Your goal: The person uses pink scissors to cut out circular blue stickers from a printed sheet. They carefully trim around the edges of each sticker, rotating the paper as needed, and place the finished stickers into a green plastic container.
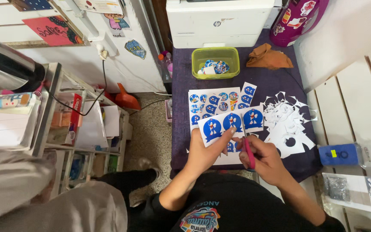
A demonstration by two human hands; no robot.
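My left hand (206, 151) pinches a white paper strip (230, 123) printed with three blue round character pictures, held over the purple-covered table (180, 129). My right hand (266, 160) grips pink-handled scissors (249, 154), their blades pointing up into the strip between the second and third pictures. Under the strip lies a sheet of smaller blue round stickers (213, 103). A pile of white paper offcuts (287, 122) sits just right of my hands.
A green plastic tub (215, 62) with cut stickers stands at the back, beside an orange cloth (268, 58) and a white printer (220, 21). A blue box (339, 154) lies on the white bench at right. Cluttered metal shelving (82, 124) stands left, with another person's trouser leg (52, 202) near.
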